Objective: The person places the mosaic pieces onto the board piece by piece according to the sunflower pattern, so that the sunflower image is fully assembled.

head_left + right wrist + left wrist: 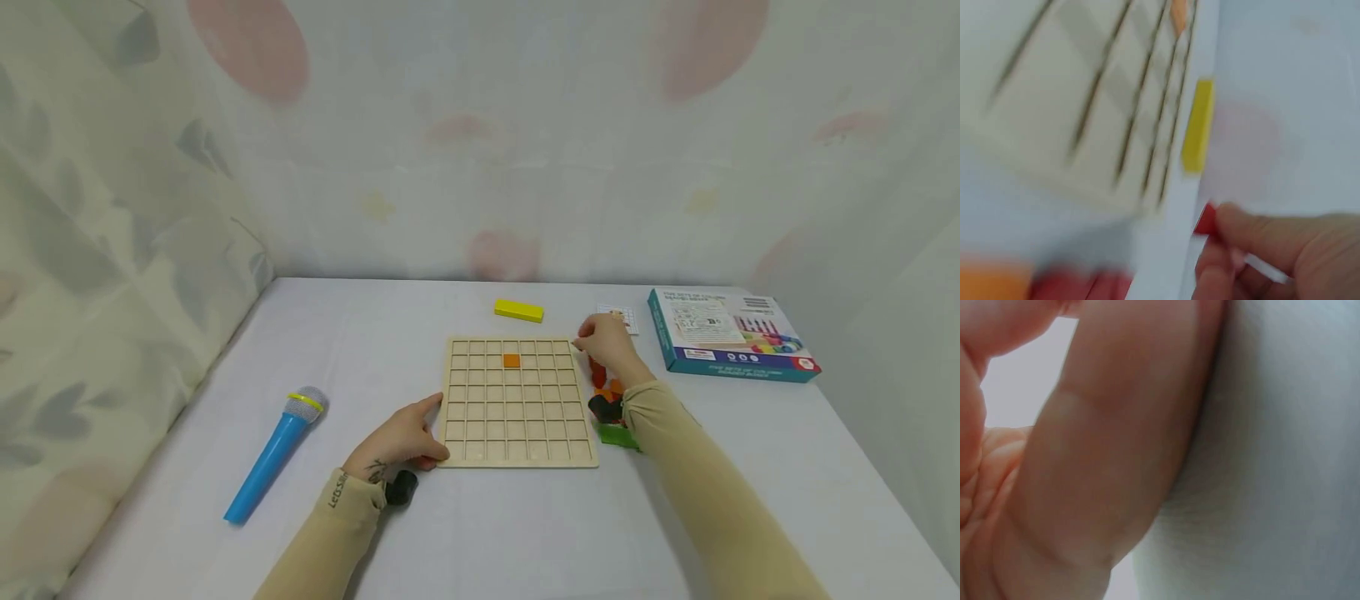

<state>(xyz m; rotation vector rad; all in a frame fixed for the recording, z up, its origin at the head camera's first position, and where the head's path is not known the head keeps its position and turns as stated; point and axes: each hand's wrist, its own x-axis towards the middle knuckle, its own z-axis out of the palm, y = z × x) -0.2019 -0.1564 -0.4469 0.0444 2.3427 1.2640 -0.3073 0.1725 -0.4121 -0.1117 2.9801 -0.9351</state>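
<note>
A pale wooden grid board (517, 429) lies on the white table, with one orange square (512, 361) in a cell of its top row. My left hand (397, 437) touches the board's left edge, thumb and index finger spread apart along it. Its wrist view holds mostly close-up fingers (1104, 431), and their tips are out of sight. Just past the board's upper right corner, my right hand (609, 343) pinches a small red piece (1205, 220) between thumb and fingers. Below that hand lie red pieces (597, 372), orange pieces (617, 387) and green pieces (618, 437), partly hidden by the wrist.
Behind the board sits a yellow bar (519, 311). A small printed card (628, 318) lies beyond my right hand, and a teal-edged game box (727, 333) stands at the back right. To the left rests a blue toy microphone (273, 458). Patterned curtains (487, 167) border the table.
</note>
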